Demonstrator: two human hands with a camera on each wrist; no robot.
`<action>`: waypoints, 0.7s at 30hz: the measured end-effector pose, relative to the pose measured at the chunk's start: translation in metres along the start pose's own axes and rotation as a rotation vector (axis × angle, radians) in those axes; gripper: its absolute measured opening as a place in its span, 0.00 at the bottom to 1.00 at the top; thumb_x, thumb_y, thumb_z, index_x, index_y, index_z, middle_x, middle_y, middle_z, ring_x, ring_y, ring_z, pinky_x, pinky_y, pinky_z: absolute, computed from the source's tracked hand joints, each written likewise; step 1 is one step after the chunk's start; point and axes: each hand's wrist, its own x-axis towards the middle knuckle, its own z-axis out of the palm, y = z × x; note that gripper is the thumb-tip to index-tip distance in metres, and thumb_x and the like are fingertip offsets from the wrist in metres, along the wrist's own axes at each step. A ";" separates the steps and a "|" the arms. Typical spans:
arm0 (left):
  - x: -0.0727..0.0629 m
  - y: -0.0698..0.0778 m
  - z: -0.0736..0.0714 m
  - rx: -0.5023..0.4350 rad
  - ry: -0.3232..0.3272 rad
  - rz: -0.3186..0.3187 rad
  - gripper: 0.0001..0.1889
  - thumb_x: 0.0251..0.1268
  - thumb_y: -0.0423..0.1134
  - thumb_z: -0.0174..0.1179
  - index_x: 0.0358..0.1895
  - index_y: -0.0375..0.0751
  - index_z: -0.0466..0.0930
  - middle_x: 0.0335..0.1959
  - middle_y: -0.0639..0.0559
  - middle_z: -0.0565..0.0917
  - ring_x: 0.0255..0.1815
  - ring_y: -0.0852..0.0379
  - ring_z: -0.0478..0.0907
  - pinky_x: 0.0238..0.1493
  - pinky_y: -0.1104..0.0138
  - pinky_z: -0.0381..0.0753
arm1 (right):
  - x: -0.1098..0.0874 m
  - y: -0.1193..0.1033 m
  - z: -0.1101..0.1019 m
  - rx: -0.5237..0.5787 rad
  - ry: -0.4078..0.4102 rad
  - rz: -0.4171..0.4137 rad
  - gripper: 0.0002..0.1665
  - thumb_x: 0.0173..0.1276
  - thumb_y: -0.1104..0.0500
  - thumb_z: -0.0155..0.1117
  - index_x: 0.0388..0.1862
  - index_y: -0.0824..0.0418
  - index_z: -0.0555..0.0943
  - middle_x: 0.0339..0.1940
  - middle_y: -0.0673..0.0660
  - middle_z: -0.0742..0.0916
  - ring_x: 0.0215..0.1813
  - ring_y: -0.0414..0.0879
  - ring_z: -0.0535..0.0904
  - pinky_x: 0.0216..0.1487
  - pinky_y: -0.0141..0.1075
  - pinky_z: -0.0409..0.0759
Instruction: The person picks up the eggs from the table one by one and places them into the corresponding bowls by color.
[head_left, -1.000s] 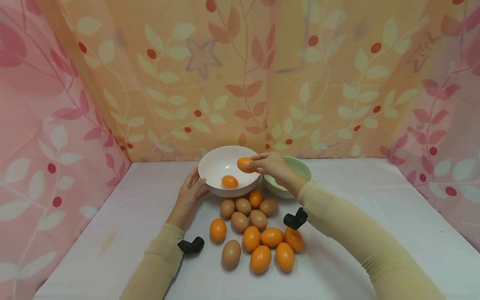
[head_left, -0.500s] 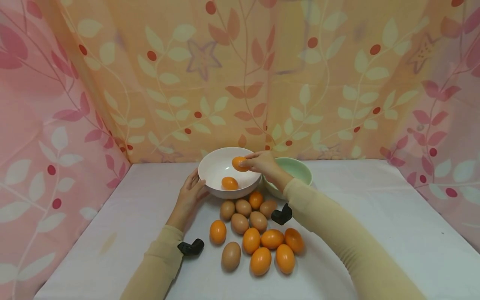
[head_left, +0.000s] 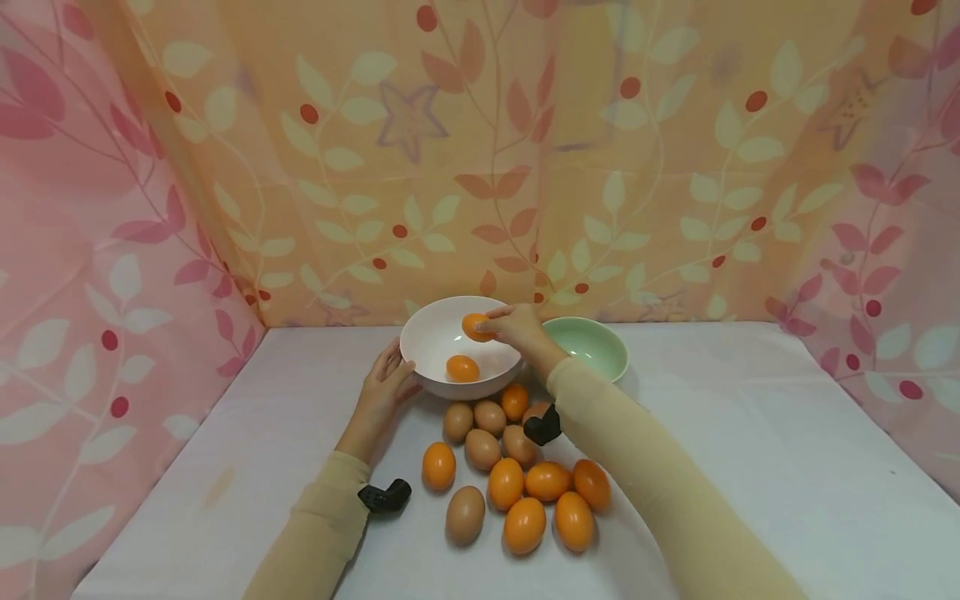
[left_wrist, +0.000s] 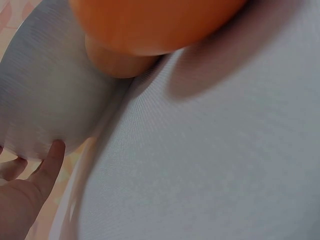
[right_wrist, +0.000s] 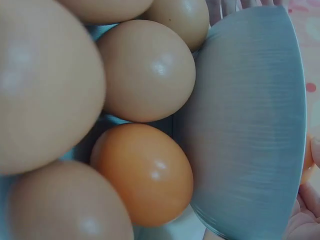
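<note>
My right hand pinches an orange egg between thumb and fingertips, over the inside of a white bowl. Another orange egg lies at the bottom of that bowl. At the bowl's left side my left hand holds it, thumb at the front and fingers round the outer wall. The left wrist view has this hand against the bowl's outside. In the right wrist view, the bowl wall hides most of the right hand, and the held egg peeks past the rim.
A pale green bowl stands right of the white one, partly behind the right hand. In front lie several brown eggs and several orange eggs on the white tablecloth. A floral curtain hangs behind.
My right hand has moved left with the orange egg, from the white bowl's right side to further over its inside. The left hand has stayed on the bowl.
</note>
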 end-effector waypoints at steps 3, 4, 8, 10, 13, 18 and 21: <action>0.000 -0.001 -0.001 0.004 -0.002 0.003 0.33 0.78 0.38 0.48 0.81 0.47 0.47 0.82 0.48 0.50 0.79 0.50 0.56 0.70 0.49 0.72 | 0.004 0.001 0.002 -0.026 0.014 -0.012 0.24 0.61 0.61 0.74 0.55 0.69 0.83 0.59 0.64 0.83 0.55 0.52 0.80 0.63 0.42 0.81; 0.000 -0.001 -0.001 0.005 -0.005 0.005 0.33 0.78 0.38 0.48 0.81 0.46 0.47 0.82 0.48 0.50 0.80 0.50 0.56 0.70 0.50 0.73 | 0.005 0.002 0.004 -0.034 0.021 -0.015 0.24 0.60 0.61 0.74 0.54 0.68 0.83 0.58 0.64 0.84 0.53 0.51 0.81 0.62 0.42 0.82; 0.000 0.000 -0.001 0.007 -0.001 0.004 0.33 0.78 0.38 0.49 0.80 0.47 0.48 0.82 0.48 0.50 0.79 0.50 0.57 0.69 0.52 0.75 | 0.008 0.004 0.008 -0.077 0.027 -0.039 0.22 0.59 0.61 0.75 0.52 0.68 0.85 0.55 0.63 0.86 0.49 0.49 0.81 0.58 0.39 0.84; 0.000 0.000 -0.001 0.008 0.005 0.000 0.32 0.78 0.38 0.48 0.80 0.47 0.48 0.82 0.48 0.50 0.79 0.50 0.57 0.69 0.51 0.74 | 0.008 0.005 0.010 -0.113 0.016 -0.054 0.22 0.59 0.61 0.75 0.51 0.68 0.85 0.55 0.63 0.86 0.49 0.49 0.82 0.55 0.39 0.85; 0.000 0.000 -0.001 0.012 0.001 0.006 0.33 0.78 0.37 0.49 0.81 0.45 0.47 0.82 0.46 0.49 0.80 0.48 0.56 0.70 0.49 0.72 | 0.006 0.006 0.011 -0.174 0.000 -0.078 0.22 0.59 0.60 0.75 0.52 0.68 0.85 0.54 0.63 0.87 0.50 0.50 0.83 0.54 0.37 0.85; 0.000 -0.001 0.000 0.004 -0.002 0.012 0.33 0.78 0.37 0.49 0.81 0.46 0.47 0.82 0.46 0.49 0.80 0.49 0.56 0.70 0.47 0.71 | 0.005 0.009 0.012 -0.252 -0.005 -0.115 0.21 0.59 0.59 0.75 0.50 0.67 0.86 0.51 0.62 0.88 0.48 0.51 0.84 0.53 0.37 0.85; 0.000 -0.001 -0.001 -0.003 -0.001 0.013 0.33 0.78 0.37 0.49 0.80 0.46 0.48 0.82 0.47 0.50 0.79 0.50 0.56 0.70 0.47 0.71 | 0.006 0.010 0.014 -0.295 -0.007 -0.128 0.21 0.58 0.59 0.76 0.49 0.67 0.86 0.48 0.62 0.89 0.46 0.51 0.84 0.53 0.38 0.84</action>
